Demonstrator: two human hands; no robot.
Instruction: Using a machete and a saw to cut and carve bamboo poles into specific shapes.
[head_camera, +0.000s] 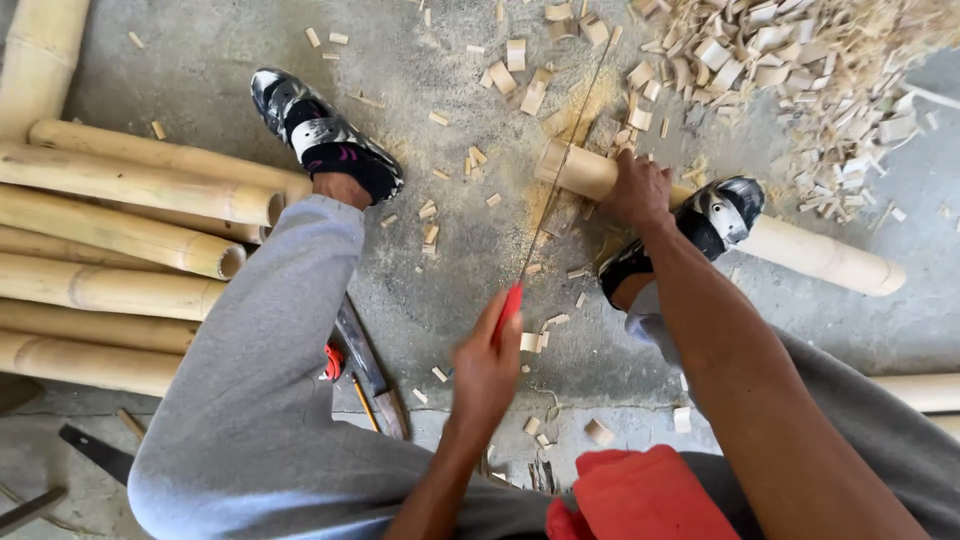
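The left hand (488, 365) gripped the red handle of a thin-bladed handsaw (560, 165), its blade set across the end of a bamboo pole (800, 250) lying on the concrete floor (450, 260). The right hand (637, 190) pressed the pole down beside a shoe (700, 225). Sawing looked mid-cut; finishing would need steady strokes. The blade's teeth were too fine to make out, and the kerf depth was hidden.

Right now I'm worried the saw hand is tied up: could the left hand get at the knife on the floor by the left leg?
Probably not at once: the left hand grips the red-handled saw, and the knife lies partly under the grey-trousered leg.
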